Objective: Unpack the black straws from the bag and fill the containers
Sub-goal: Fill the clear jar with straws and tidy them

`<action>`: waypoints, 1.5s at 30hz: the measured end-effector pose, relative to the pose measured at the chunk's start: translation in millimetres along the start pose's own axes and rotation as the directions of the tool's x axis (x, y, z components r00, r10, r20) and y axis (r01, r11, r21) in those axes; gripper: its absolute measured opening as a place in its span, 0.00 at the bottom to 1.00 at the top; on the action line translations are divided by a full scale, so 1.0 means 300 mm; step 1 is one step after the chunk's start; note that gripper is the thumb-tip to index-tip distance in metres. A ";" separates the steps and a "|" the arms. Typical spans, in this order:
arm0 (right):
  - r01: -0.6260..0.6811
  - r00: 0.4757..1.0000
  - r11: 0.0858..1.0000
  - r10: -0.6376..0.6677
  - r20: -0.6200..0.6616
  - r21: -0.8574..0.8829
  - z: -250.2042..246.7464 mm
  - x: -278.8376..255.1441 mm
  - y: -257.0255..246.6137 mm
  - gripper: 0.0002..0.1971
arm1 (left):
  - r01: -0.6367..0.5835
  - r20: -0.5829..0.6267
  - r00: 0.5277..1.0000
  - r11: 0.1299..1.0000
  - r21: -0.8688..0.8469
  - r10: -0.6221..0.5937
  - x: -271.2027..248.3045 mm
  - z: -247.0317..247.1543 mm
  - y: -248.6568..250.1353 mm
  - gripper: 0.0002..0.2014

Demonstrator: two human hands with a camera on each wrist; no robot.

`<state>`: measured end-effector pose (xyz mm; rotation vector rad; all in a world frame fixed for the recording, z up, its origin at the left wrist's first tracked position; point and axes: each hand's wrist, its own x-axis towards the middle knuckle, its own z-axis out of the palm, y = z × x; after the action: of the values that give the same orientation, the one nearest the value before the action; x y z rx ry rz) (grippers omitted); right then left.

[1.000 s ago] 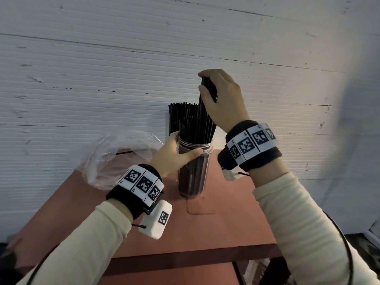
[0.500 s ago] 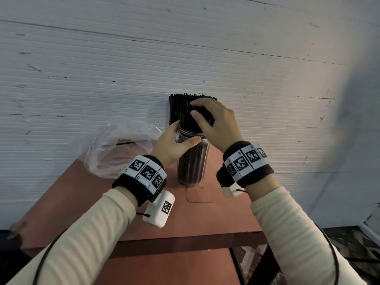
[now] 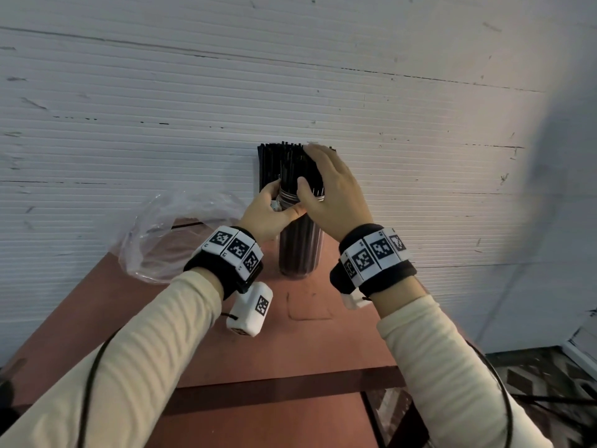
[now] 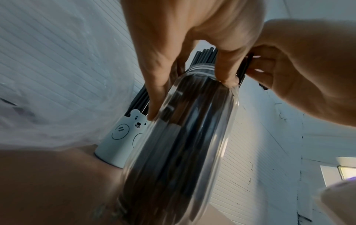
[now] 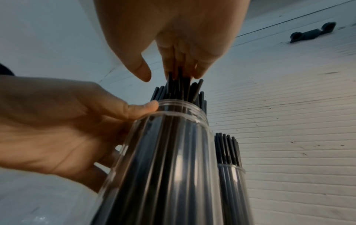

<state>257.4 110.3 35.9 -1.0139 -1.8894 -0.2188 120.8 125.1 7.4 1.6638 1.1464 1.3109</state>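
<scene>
A clear plastic jar [image 3: 300, 250] packed with black straws [image 3: 286, 166] stands upright on the red-brown table [image 3: 307, 344]. My left hand [image 3: 274, 210] grips the jar's threaded neck, thumb in front and fingers behind [image 4: 154, 91]. My right hand [image 3: 326, 185] lies over the straw tops, its straight fingers [image 5: 181, 60] pressing on the ends and its thumb [image 5: 140, 68] standing free near the rim. The jar [image 5: 173, 159] fills the right wrist view. The crumpled clear bag [image 3: 168, 234] lies to the left.
Behind the held jar stand a white bear-print container [image 4: 123, 137] and a second clear jar [image 5: 229, 182], both filled with black straws. A white ribbed wall [image 3: 420, 156] rises directly behind the table. The table's front edge [image 3: 284, 389] is near me.
My right hand came down with a bundle of straws, slid them into the jar, and now rests flat on their tops. The left hand kept its grip on the jar.
</scene>
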 end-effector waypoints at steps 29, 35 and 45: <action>-0.133 0.896 0.975 0.041 0.441 0.178 0.141 -0.008 -0.196 0.09 | -0.186 -0.099 0.952 0.805 0.563 0.289 -0.017 -0.397 0.090 0.12; -0.164 0.388 0.978 0.184 0.903 -0.129 0.294 0.015 -0.232 0.20 | 0.018 0.135 0.971 0.626 0.780 -0.196 -0.010 -0.538 -0.005 0.24; -0.270 0.392 0.941 0.302 0.869 -0.205 0.412 0.048 -0.254 0.31 | 0.115 -0.089 0.993 0.800 0.589 -0.077 -0.077 -0.617 -0.046 0.26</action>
<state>117.8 135.0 0.5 -1.6729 -2.5761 0.6656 -64.3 110.3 29.0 1.9688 1.7909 0.9892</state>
